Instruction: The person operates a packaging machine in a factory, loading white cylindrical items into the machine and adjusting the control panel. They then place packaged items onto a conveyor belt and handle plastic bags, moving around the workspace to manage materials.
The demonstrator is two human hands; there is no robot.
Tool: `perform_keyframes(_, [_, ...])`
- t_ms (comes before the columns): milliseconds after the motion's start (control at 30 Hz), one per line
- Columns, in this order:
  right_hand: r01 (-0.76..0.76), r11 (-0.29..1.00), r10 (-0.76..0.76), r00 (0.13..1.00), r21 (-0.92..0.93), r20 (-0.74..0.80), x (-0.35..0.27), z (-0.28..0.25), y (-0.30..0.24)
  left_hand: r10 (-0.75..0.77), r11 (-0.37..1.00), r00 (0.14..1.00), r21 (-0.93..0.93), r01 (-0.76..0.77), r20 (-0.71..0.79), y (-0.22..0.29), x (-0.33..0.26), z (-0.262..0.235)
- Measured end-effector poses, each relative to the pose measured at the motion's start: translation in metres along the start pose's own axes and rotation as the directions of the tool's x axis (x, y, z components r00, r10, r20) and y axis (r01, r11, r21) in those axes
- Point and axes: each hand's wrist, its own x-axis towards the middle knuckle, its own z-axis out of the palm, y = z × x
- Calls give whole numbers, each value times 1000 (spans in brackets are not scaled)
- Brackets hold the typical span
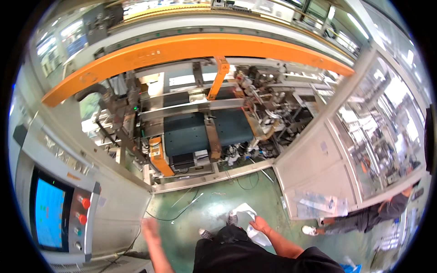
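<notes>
My right hand (259, 224) is closed around a limp white sheet (258, 236), which could be cloth or thin plastic. One part of it sticks out ahead of my fingers and another hangs below them, over the floor beside my legs. My left hand (150, 231) is raised at the lower left, close to the pale cabinet (123, 204). Motion smears its fingers, so their pose is unclear, and nothing shows in it.
Ahead stands a machine with dark conveyor belts (185, 134) beneath an orange beam (195, 45). A control panel with a blue screen (49, 214) and red buttons (82, 219) is at left. Cables (180, 214) cross the green floor. At right, a person (364, 216) stands near a glazed enclosure (382, 132).
</notes>
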Motion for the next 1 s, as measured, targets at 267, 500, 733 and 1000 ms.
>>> perform_keyframes(267, [126, 942, -153, 986, 312, 63, -68, -136, -216, -690, 684, 373, 389, 618, 621, -205, -87, 104])
perform_keyframes(500, [-194, 874, 86, 964, 446, 252, -131, -169, -163, -260, 916, 370, 107, 388, 892, -142, -151, 242])
perform_keyframes(733, [17, 952, -83, 976, 306, 204, -148, -175, -68, -271, 947, 355, 182, 264, 895, -157, -195, 271])
perform_keyframes(1000, [95, 952, -167, 958, 293, 232, -201, -162, 86, -291, 935, -159, 316, 160, 943, -227, -320, 267])
